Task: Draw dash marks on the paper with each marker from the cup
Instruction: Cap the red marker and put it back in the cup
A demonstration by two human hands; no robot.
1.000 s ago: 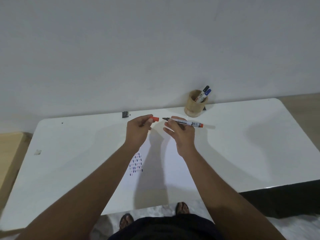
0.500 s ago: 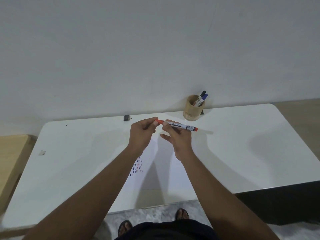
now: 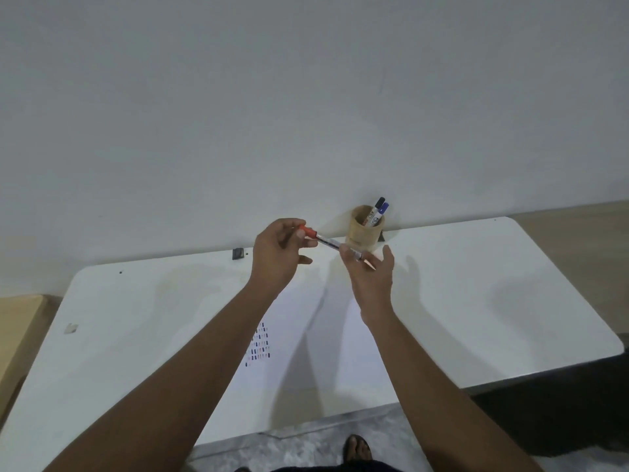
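A red-capped marker (image 3: 326, 242) is held in the air above the white table (image 3: 476, 301), in front of the wooden cup (image 3: 362, 231). My left hand (image 3: 279, 253) pinches its red cap end. My right hand (image 3: 372, 277) is under the marker's other end with thumb and fingers spread; the barrel lies across its fingertips. A black marker (image 3: 380, 202) and a blue marker (image 3: 384, 209) stand in the cup. The white paper (image 3: 323, 342) lies below my arms, with rows of short coloured dash marks (image 3: 260, 345) near its left edge.
A small black object (image 3: 237, 253) sits at the table's back edge by the wall. A pale scrap (image 3: 70, 328) lies near the table's left side. A wooden surface (image 3: 17, 335) adjoins the table on the left. My feet show under the front edge.
The red cap went onto the marker's tip. My left hand now grips the capped end, my right hand's thumb has lifted off the barrel, and both hands moved closer to the cup.
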